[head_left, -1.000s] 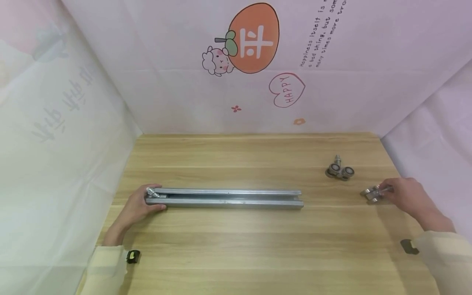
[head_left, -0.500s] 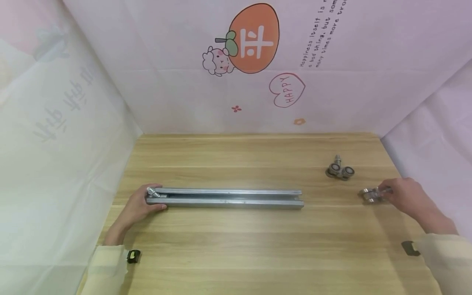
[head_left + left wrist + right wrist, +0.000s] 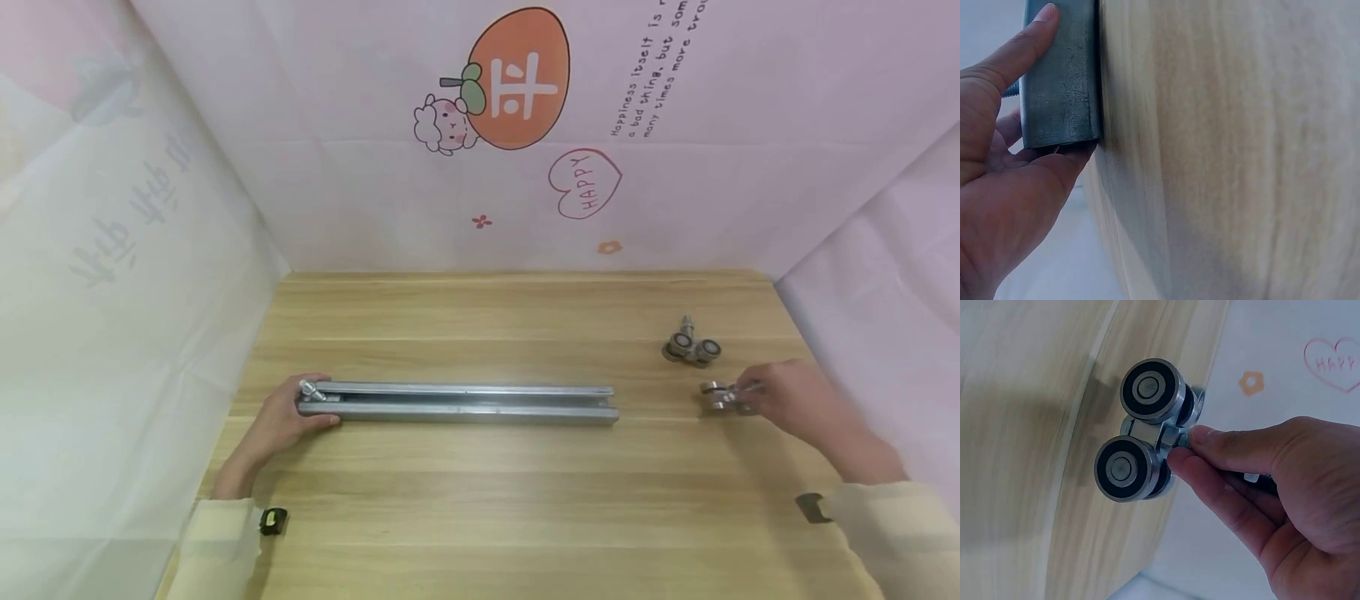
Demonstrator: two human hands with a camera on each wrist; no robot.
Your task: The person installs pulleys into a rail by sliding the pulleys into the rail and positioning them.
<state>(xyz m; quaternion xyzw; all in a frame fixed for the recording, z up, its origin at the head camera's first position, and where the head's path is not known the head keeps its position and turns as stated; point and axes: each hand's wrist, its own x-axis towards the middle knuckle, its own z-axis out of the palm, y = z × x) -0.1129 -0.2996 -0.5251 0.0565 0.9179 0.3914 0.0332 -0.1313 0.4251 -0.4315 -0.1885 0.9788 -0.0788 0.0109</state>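
A long grey metal channel rail (image 3: 480,411) lies across the table, its slot facing up. My left hand (image 3: 281,417) grips the rail's left end, thumb along the near side in the left wrist view. A bolt (image 3: 312,390) sticks up from the slot at that end; whatever it belongs to is mostly hidden inside. Right of the rail, my right hand (image 3: 795,404) pinches a roller trolley (image 3: 720,397) by its bolt. In the right wrist view the trolley's wheels (image 3: 1124,469) point away from the fingers. The trolley and the rail's right end are apart.
Another roller trolley (image 3: 692,348) lies behind the right hand, its bolt pointing to the back. The wooden table (image 3: 465,508) ends at a printed cloth wall (image 3: 375,208) behind, with more cloth at both sides.
My right hand has moved left with the roller trolley, closer to the rail's right end, and the trolley has turned. The left hand and the rail stay in place.
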